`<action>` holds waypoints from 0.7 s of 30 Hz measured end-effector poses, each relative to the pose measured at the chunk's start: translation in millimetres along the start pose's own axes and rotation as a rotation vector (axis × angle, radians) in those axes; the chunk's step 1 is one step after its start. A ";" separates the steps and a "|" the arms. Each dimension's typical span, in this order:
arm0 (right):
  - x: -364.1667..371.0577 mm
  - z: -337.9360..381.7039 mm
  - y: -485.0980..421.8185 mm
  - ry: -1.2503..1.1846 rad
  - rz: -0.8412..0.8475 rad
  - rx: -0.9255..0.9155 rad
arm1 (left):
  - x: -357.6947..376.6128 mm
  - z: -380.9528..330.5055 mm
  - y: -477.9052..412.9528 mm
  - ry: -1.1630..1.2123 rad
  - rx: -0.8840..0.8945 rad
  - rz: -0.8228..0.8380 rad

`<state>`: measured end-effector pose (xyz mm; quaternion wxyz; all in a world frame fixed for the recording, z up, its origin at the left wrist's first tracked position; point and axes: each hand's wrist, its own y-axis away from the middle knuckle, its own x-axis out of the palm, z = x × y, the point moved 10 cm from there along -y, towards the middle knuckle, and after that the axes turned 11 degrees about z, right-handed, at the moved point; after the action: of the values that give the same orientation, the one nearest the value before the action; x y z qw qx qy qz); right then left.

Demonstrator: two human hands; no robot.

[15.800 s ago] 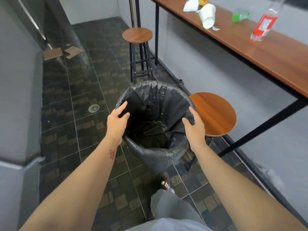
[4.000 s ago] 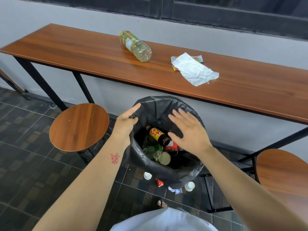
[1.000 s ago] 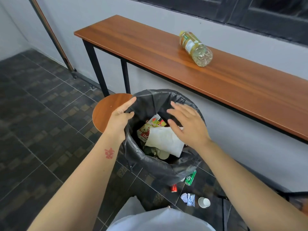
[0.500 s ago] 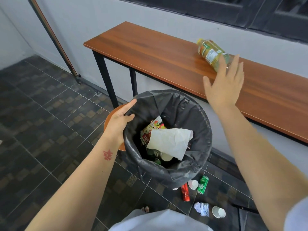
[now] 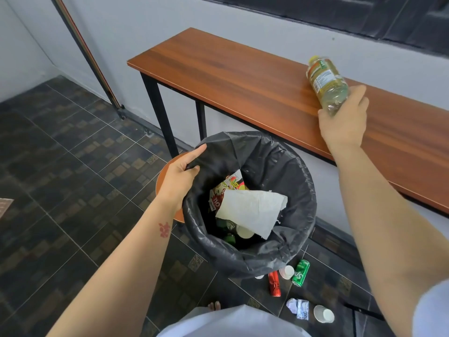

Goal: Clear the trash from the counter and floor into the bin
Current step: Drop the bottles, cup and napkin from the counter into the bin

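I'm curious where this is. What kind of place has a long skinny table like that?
Probably a café or canteen snack bar: a long wooden counter against the wall under a window, a round stool, tiled floor.

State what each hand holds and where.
Right hand grips the plastic bottle by its base end; left hand pinches the bin liner at its rim.

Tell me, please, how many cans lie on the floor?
2: a red can and a green can, side by side beside the bin. The bin may hide others.
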<state>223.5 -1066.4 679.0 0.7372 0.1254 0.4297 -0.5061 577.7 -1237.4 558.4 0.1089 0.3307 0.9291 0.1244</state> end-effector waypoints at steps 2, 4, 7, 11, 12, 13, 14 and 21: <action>-3.9 0.5 5.3 -0.075 0.002 -0.027 | 0.5 -0.9 0.3 -0.025 0.007 -0.007; -8.8 1.8 15.9 -0.165 0.007 -0.062 | 0.9 -1.3 0.2 -0.044 0.017 -0.007; -15.2 3.9 39.7 -0.307 0.024 -0.107 | 1.0 -1.6 0.1 -0.071 0.018 -0.002; -30.5 6.8 80.8 -0.444 0.018 -0.203 | -1.0 -0.7 -1.2 -0.082 0.011 0.002; -34.8 8.0 92.8 -0.436 0.007 -0.236 | -1.4 -0.6 -1.5 -0.081 0.009 0.004; -38.3 10.5 105.3 -0.415 -0.003 -0.280 | -1.9 -0.6 -1.9 -0.075 0.008 0.006; -40.4 14.0 117.6 -0.385 -0.009 -0.330 | -2.2 -0.5 -2.3 -0.068 0.007 0.008; -40.8 27.1 175.0 -0.284 0.022 -0.539 | -1.4 -4.9 -0.8 -0.099 0.020 0.027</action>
<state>381.8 -977.3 682.5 0.8019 -0.1421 0.4398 -0.3785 576.9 -1239.7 563.0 0.1498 0.3502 0.9192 0.1002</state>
